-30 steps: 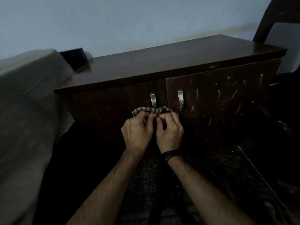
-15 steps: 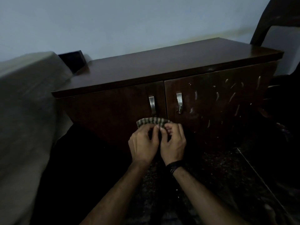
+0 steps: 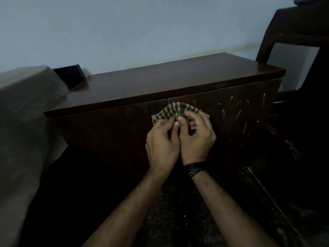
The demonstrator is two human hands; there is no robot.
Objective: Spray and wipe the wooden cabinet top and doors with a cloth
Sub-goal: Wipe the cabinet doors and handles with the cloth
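Striped cloth (image 3: 179, 111) bunched up, held in front of the cabinet doors right at the seam between them, just under the top's front edge. Both hands on it. Left hand (image 3: 162, 143) fingers (image 3: 170, 122) curled, pinching the cloth's lower edge from the left; right hand (image 3: 196, 138) fingers (image 3: 191, 115) curled over the cloth's right part, thumb tips of both hands meeting at the middle. Cloth fans out above the fingertips and covers the handle area; a bit of metal handle (image 3: 153, 117) peeks out just left of the left fingers. Cannot tell if the cloth touches the door surface.

Left door (image 3: 106, 132) dark, plain, left of the fingers. Right door (image 3: 245, 118) to the right of the fingers, with pale streaks and droplets (image 3: 239, 113) scattered over it. Cabinet top (image 3: 169, 81) above and beyond the fingers, dark glossy wood.

Black corded wristband (image 3: 195, 168) on the right wrist, below the fingers. Both forearms bare, coming up from the bottom of the frame.

Far left of the fingers: grey fabric-covered surface (image 3: 25, 113), a small dark block (image 3: 70, 76) behind it at the cabinet's left end. Far right: dark chair (image 3: 292, 31) with an open back. Pale wall (image 3: 142, 29) behind. Speckled dark floor (image 3: 178, 211) below the hands.
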